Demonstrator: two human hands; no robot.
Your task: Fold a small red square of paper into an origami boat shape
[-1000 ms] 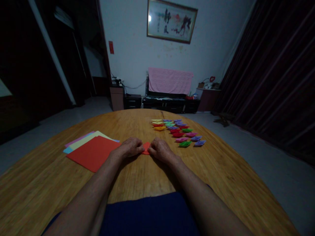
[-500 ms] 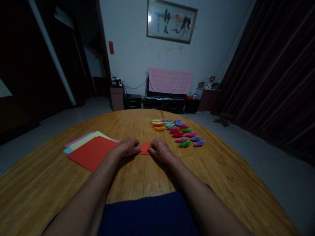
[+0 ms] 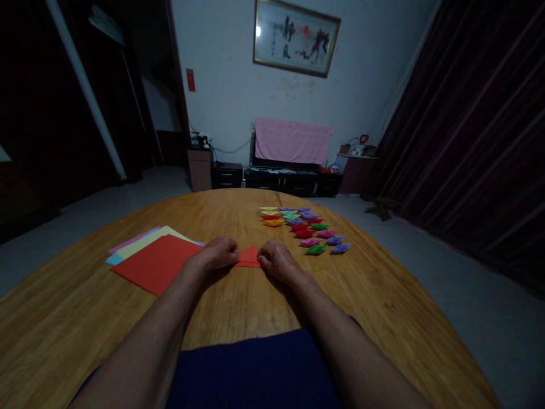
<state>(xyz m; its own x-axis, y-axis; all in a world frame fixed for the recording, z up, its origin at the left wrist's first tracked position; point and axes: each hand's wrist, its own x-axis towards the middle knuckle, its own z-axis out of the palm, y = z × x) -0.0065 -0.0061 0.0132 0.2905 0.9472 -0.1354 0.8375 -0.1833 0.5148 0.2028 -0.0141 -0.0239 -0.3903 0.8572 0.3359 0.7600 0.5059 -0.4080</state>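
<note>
- We see a small red folded paper (image 3: 250, 257), a flat triangle, lying mid-surface (image 3: 255, 307) between both hands.
- Our left hand (image 3: 215, 255) and right hand (image 3: 276, 260) lie knuckles up, each grip closed, fingertips pinching the paper's edges against the wood.

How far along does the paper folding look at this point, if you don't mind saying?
Already folded: a cluster of small coloured paper boats sits on the table, beyond the right hand. In hand: both it and the left hand press a partly folded red piece flat. Left: a stack of unfolded sheets, red on top.
</note>
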